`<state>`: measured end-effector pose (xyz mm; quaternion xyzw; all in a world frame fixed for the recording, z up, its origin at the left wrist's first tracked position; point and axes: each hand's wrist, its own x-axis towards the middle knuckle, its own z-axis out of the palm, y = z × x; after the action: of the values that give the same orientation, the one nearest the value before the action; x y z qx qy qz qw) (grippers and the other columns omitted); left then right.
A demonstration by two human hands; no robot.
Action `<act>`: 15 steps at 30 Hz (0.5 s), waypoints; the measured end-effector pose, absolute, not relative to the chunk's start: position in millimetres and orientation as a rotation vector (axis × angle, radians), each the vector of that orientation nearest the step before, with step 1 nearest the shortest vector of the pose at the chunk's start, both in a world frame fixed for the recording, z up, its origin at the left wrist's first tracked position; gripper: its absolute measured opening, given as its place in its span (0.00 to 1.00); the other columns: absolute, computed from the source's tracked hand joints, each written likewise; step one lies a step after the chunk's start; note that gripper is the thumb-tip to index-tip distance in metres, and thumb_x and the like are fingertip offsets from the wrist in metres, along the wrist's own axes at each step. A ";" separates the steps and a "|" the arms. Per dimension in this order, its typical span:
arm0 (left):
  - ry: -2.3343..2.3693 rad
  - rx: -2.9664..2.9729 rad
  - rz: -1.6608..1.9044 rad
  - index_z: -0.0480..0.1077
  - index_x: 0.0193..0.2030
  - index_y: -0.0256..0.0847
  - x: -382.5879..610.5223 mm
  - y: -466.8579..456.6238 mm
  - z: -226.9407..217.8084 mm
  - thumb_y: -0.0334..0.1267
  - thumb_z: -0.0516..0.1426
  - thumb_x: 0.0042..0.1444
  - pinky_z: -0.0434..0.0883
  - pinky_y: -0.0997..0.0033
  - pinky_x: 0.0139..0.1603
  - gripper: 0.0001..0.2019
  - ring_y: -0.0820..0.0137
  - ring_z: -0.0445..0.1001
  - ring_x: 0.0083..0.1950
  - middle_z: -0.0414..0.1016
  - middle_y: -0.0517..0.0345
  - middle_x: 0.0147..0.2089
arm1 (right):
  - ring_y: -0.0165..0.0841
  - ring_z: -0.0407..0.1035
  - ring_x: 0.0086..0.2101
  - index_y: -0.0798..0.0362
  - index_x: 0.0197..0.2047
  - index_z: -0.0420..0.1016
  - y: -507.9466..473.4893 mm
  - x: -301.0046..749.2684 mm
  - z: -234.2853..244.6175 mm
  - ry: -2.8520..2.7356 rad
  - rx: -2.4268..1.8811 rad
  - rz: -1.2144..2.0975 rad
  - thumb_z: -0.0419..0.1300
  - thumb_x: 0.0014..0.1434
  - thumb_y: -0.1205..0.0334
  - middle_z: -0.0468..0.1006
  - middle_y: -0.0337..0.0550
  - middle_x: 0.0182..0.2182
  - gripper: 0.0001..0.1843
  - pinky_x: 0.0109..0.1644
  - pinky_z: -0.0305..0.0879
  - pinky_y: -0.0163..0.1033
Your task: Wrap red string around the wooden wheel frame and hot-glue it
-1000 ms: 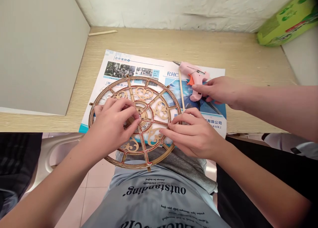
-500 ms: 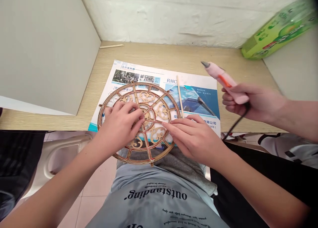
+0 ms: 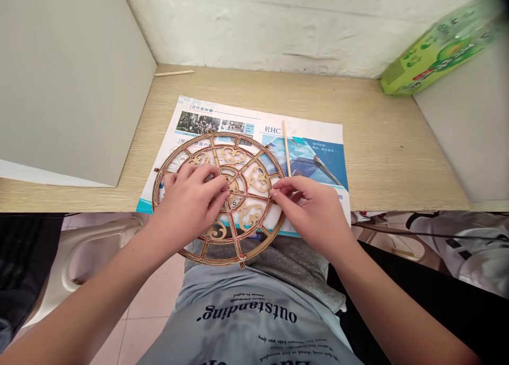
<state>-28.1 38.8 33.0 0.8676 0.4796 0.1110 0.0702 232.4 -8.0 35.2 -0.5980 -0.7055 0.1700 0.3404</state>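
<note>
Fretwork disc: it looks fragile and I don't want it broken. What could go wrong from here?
1. The fretwork disc overhangs the table edge above the lap; pressure from the left hand by the hub could tip it or snap a thin spoke.
2. The right hand seems to pinch the rim beside the thin stick; a nudge might roll it across the brochure.

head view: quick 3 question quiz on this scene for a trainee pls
1. True or false: the left hand rests on top of the round wooden fretwork.
2. The thin stick lies on: A the printed sheet, B a plate, C a tray.
3. Fill in: the right hand touches the fretwork at its ___ side, seen from the camera.
Key: 1 true; 2 A; 3 right.
</note>
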 end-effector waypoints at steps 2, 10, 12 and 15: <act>1.436 2.603 0.341 0.76 0.44 0.48 -28.5 38.7 33.0 0.42 0.55 0.76 0.50 0.58 0.46 0.10 0.55 0.69 0.57 0.80 0.59 0.58 | 0.30 0.77 0.31 0.52 0.40 0.85 -4.4 231.9 37.1 -1.833 -1.587 0.550 0.70 0.63 0.73 0.84 0.36 0.32 0.06 0.34 0.71 0.36; 1.441 2.578 0.366 0.75 0.44 0.49 -27.6 38.6 30.1 0.41 0.55 0.75 0.51 0.57 0.47 0.08 0.56 0.70 0.57 0.81 0.61 0.57 | 0.30 0.72 0.30 0.51 0.36 0.82 12.2 231.9 49.2 -1.824 -1.860 0.936 0.67 0.63 0.73 0.81 0.36 0.31 0.07 0.35 0.68 0.39; 1.450 2.559 0.354 0.75 0.44 0.49 -27.5 38.8 31.1 0.41 0.55 0.75 0.51 0.57 0.48 0.08 0.56 0.70 0.58 0.81 0.61 0.58 | 0.31 0.72 0.30 0.51 0.34 0.82 20.0 231.3 55.2 -1.874 -1.905 1.006 0.68 0.62 0.73 0.81 0.35 0.29 0.07 0.35 0.66 0.39; 1.461 2.517 0.317 0.73 0.46 0.48 -27.2 36.7 36.3 0.42 0.54 0.76 0.52 0.56 0.48 0.07 0.56 0.71 0.59 0.81 0.61 0.58 | 0.32 0.73 0.32 0.51 0.34 0.82 29.3 230.0 62.0 -1.936 -1.939 1.023 0.69 0.61 0.73 0.81 0.36 0.30 0.07 0.36 0.66 0.40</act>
<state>-27.2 36.7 36.3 0.8548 0.4963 0.1076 0.1067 230.0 29.3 62.0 -0.6590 -0.6581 0.3477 0.1082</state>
